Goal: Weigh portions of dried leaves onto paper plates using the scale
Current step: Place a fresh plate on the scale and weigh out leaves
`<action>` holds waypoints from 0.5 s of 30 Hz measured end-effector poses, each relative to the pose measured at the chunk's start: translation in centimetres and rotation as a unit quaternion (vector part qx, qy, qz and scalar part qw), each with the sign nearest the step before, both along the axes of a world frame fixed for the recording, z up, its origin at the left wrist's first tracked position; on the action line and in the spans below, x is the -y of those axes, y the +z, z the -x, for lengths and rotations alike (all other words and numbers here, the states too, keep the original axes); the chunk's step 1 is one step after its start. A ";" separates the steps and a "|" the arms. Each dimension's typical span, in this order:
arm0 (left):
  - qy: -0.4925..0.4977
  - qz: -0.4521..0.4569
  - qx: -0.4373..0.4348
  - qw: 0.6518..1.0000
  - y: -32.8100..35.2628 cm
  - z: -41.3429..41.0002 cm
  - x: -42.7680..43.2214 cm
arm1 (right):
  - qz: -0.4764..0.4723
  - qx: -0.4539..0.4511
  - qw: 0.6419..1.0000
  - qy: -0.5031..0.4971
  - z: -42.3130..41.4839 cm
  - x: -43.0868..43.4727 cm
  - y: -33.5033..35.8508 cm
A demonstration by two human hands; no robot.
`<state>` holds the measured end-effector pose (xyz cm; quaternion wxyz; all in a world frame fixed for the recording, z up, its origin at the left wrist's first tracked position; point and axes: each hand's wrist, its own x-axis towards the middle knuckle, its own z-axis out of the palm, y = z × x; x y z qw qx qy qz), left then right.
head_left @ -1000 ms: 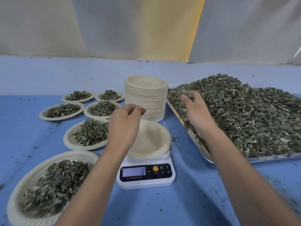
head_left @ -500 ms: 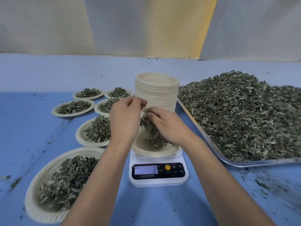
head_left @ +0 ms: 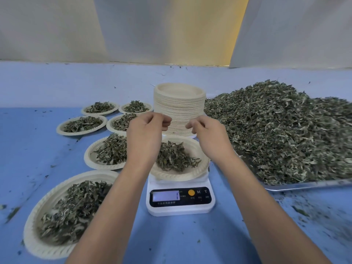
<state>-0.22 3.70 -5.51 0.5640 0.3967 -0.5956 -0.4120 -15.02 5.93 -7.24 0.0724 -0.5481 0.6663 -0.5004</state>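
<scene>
A white digital scale [head_left: 181, 206] with a lit display stands in the middle of the blue table. It carries a paper plate [head_left: 202, 166] with a small heap of dried leaves [head_left: 175, 159]. My left hand [head_left: 146, 134] hovers over the plate's left side, fingers curled against the thumb, and I see nothing in it. My right hand [head_left: 207, 134] hovers over the plate's right side with loosely curled fingers and holds nothing. A big pile of dried leaves [head_left: 276, 130] fills the metal tray [head_left: 304, 184] on the right.
A tall stack of unused paper plates [head_left: 179, 111] stands just behind the scale. Several filled plates lie to the left, the nearest one [head_left: 47, 202] at the front left and another [head_left: 91, 155] beside the scale. Leaf crumbs litter the table at right.
My right hand carried a handful of leaves from the tray to the plate on the scale, dropped them and lifted off. My left hand stayed above the plate. The plate now holds leaves.
</scene>
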 end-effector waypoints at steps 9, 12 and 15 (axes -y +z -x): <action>-0.047 -0.016 0.019 0.999 0.2 2.6 -0.6 | -0.183 -0.174 0.952 -0.172 10.7 1.0 -2.8; -0.058 -0.023 0.014 0.998 0.3 3.8 -0.5 | -0.294 -0.221 0.920 -0.140 12.7 1.5 -4.4; -0.068 -0.024 0.012 0.997 0.4 4.9 -0.3 | -0.351 -0.241 0.897 -0.116 13.4 2.2 -5.0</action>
